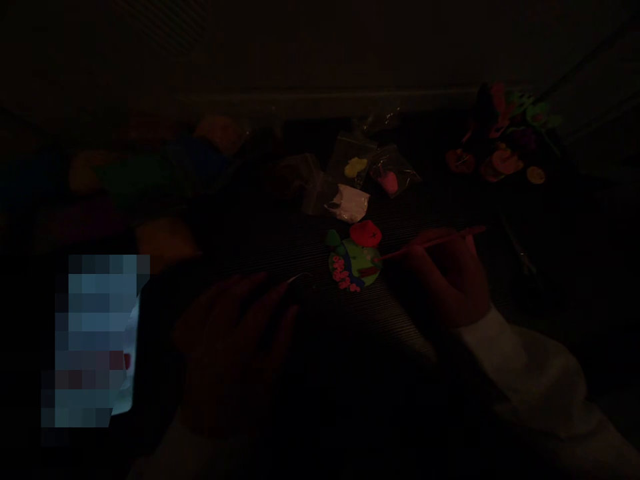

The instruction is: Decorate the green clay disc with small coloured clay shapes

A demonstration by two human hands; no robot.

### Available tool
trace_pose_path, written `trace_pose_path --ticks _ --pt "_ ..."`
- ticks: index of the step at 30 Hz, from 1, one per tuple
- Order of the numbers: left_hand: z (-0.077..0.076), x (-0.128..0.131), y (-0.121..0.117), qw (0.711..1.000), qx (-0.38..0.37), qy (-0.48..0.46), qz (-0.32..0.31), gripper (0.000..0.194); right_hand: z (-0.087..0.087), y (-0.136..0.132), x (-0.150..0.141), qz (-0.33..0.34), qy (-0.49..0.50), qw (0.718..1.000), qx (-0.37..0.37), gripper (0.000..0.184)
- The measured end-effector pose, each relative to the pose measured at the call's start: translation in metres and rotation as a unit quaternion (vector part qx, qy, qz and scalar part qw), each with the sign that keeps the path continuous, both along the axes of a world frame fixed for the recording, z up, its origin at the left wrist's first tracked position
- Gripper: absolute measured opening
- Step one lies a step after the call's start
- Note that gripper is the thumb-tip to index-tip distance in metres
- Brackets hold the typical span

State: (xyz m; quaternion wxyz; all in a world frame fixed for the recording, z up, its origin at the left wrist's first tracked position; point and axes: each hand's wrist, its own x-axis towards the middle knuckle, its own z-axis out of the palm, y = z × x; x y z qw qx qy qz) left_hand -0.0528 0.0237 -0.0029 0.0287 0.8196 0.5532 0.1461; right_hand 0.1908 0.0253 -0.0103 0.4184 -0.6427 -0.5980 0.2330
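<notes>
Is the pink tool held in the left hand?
No, the right hand holds the pink tool, with its tip toward the green disc.

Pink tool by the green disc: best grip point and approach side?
Likely mid-shaft, pen-style, from the right: the pink tool is long and slim, its left end points at the green disc, and the right hand already holds the shaft that way.
</notes>
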Motion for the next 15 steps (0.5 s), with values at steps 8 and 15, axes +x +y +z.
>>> trace_pose_path --ticks 8,15 --pt "-0.0035 -0.0010 0.0010 1.000 0.013 -0.011 -0.002 0.029 0.0014 0.0005 0.0004 0.002 -0.005 1.000 0.001 0.007" --pt "-0.0042 -0.0016 0.0009 1.000 0.013 -0.012 -0.005 0.031 0.0022 0.0006 0.0003 0.025 -0.004 1.000 0.003 0.009"
